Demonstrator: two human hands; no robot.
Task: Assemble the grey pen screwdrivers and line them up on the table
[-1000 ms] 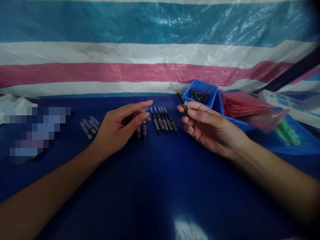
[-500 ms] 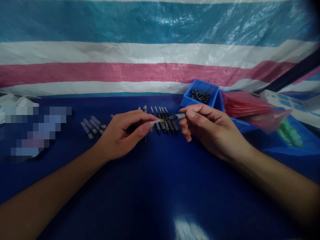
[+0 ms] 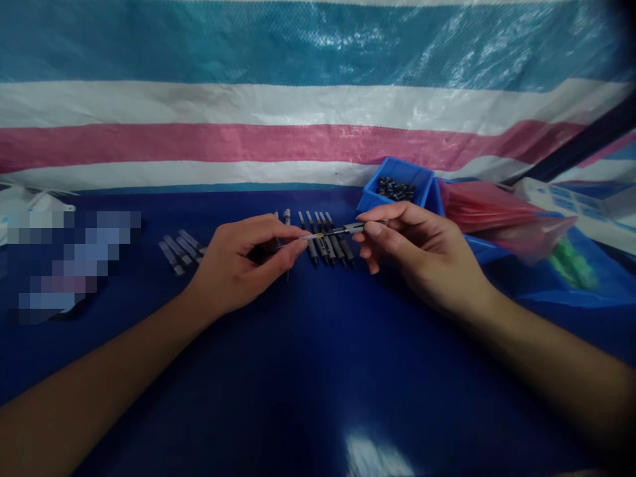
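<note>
My left hand [image 3: 248,260] pinches the thin pale end of a pen [image 3: 354,228] between thumb and fingertips. At the pen's grey and black end, my right hand [image 3: 422,252] has thumb and index finger closed on it, its other fingers curled below. The pen lies almost level between both hands, above the table. Just behind it, several similar grey-and-black pens [image 3: 338,249] with pale thin ends lie in a row. Several clear plastic tubes or caps [image 3: 179,253] lie left of my left hand. Another clear-ended piece [image 3: 287,216] shows behind my left fingers, partly hidden.
A blue bin [image 3: 371,201] behind my right hand contains many small black parts [image 3: 396,189]. To its right are red plastic bags [image 3: 497,209] and green material [image 3: 571,262]. A pixelated object [image 3: 84,265] lies on the blue table [image 3: 308,371] at left. A striped tarp [image 3: 248,142] hangs behind.
The pen in my hands has tilted slightly and shifted a little; more of its dark tail end shows past my right fingers. Both hands keep their pinch, nearly unmoved.
</note>
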